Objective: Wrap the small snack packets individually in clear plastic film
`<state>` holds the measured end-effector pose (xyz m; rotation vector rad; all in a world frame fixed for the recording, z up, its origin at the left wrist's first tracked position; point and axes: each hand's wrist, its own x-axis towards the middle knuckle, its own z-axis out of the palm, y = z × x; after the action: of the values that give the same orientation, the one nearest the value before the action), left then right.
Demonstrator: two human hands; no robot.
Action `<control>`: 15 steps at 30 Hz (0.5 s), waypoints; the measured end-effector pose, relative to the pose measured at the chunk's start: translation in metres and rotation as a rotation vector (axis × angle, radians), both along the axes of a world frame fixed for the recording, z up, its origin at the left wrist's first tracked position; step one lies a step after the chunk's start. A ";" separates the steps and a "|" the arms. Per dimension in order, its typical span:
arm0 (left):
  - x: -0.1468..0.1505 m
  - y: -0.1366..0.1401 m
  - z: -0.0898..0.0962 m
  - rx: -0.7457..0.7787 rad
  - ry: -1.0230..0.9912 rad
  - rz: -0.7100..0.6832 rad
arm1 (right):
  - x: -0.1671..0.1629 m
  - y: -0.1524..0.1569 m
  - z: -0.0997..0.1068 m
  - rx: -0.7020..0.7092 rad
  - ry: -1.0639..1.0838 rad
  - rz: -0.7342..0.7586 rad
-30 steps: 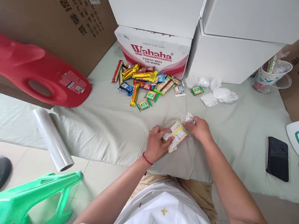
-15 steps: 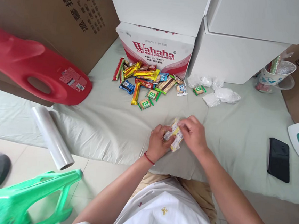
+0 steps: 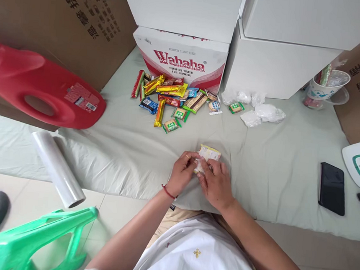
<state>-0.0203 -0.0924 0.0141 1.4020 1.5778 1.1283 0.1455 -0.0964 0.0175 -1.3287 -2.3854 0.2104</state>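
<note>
Near the front of the cloth-covered surface, both hands are on a small white-and-yellow snack packet (image 3: pixel 210 153), with some clear plastic at its near side. My left hand (image 3: pixel 182 171) has its fingers closed on the packet's left edge. Bent over the near side, my right hand (image 3: pixel 218 184) pinches there, its thumb and fingers close to my left fingertips. The fingers hide part of the packet. Farther back, a pile of wrapped snack bars (image 3: pixel 171 90) lies against a Wahaba-style white-and-red carton (image 3: pixel 187 53). Green-wrapped biscuits (image 3: pixel 172 126) lie at the pile's near edge.
Crumpled clear plastic bundles (image 3: pixel 263 113) lie right of the pile. A red jug (image 3: pixel 88 101) and a plastic film roll (image 3: pixel 59 168) are at left, above a green stool (image 3: pixel 48 237). A phone (image 3: pixel 333 188) and paper cup (image 3: pixel 324 89) are at right.
My right hand has moved down and left, from the packet's upper right to its near side. The packet has turned and its far part now shows. The view has shifted slightly.
</note>
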 end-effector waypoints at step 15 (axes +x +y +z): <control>-0.022 -0.038 -0.005 0.390 0.674 -0.343 | 0.008 -0.020 -0.010 -0.017 0.073 0.021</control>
<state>-0.0419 -0.1307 0.0087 2.3959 1.4900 0.8168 0.1538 -0.1167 0.0071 -1.2815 -2.3431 0.2815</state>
